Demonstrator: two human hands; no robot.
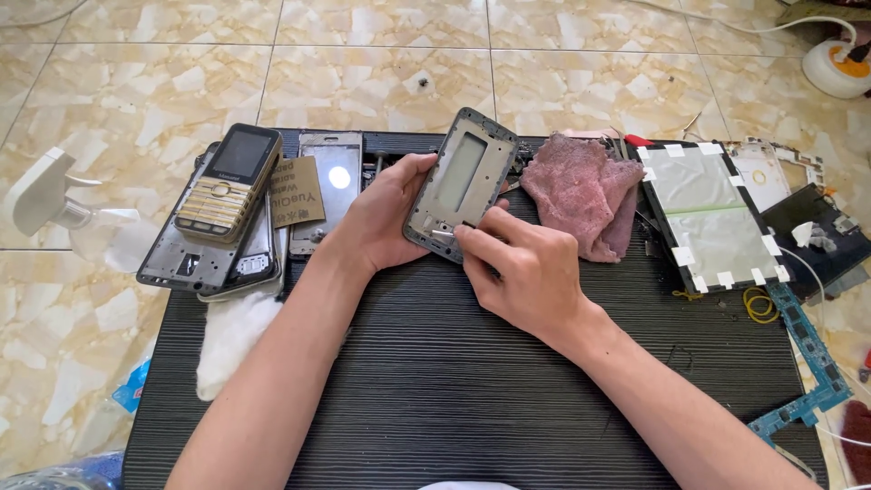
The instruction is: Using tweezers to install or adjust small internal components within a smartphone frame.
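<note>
- Lying at the table's left edge: a gold keypad phone [229,184] stacked on spare frames.
- Left hand [381,218] clasps the grey phone frame [461,184], tilting it up over the black table [435,381], apparently to steady it.
- Right hand [519,268] pinches something small at the frame's lower edge.
- Pink cloth [581,195] lies just right.
</note>
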